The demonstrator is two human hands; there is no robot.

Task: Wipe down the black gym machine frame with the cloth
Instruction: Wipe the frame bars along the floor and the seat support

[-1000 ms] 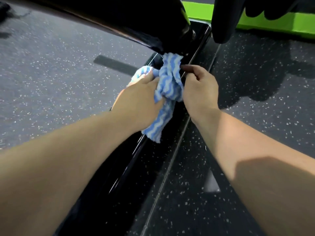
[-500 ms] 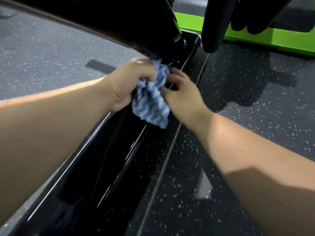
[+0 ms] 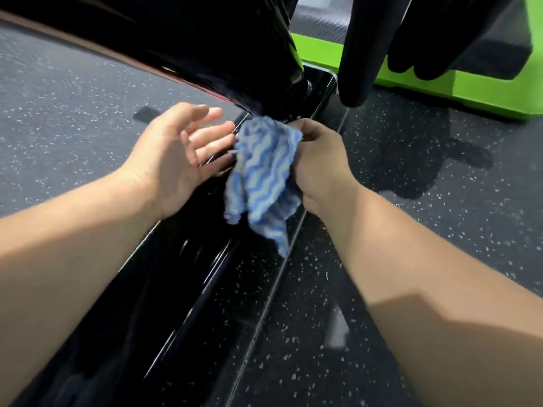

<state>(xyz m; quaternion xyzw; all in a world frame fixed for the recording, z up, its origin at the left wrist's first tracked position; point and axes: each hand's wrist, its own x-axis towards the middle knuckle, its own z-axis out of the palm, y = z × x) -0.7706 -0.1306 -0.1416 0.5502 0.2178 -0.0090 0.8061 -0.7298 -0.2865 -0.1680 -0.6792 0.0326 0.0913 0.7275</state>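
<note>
Head view shows the left grip point(image 3: 179, 154) wide: palm up, fingers straight, holding nothing, just left of the cloth point(image 3: 261, 183). The blue-and-white striped cloth hangs bunched between both grips, over the glossy black frame rail point(image 3: 182, 274), just below the joint where a dark upright meets the rail. The right grip point(image 3: 320, 168) is curled round the cloth's right edge and carries it alone. Right of this grip lies the speckled floor point(image 3: 411, 230); beyond it, a green platform point(image 3: 484, 83).

Step in hand, by judgement: readying the cloth for a wiping pass. The next move calls for pressing the cloth flat onto the rail and drawing it along the surface.
</note>
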